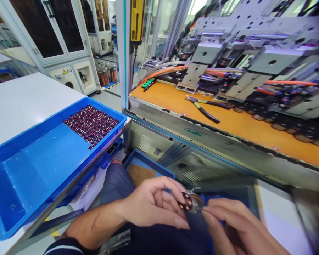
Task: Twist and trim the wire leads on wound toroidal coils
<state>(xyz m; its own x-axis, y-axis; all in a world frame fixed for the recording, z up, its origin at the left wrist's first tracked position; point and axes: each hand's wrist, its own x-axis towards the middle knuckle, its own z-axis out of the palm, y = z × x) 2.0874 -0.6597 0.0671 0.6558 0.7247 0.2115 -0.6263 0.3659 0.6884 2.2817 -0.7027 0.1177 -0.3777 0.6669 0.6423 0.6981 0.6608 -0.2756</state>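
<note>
Over my lap, my left hand (162, 203) holds a small round dark part (185, 201) with copper-coloured spots on its face, gripped between fingers and thumb. A shiny, curved edge shows just behind this part, too blurred to name. Close by on the right, my right hand (231, 223) has thumb and forefinger pinched together beside the part. What lies in that pinch is too small to make out; a thin glint shows at the fingertips.
On the left table a blue tray (39, 156) holds many small dark parts (91, 124) with copper spots, packed at its far end. Pliers (203, 106) and green-and-black pieces (149, 84) lie on the orange machine bench (170, 101). A blue bin (149, 161) stands below.
</note>
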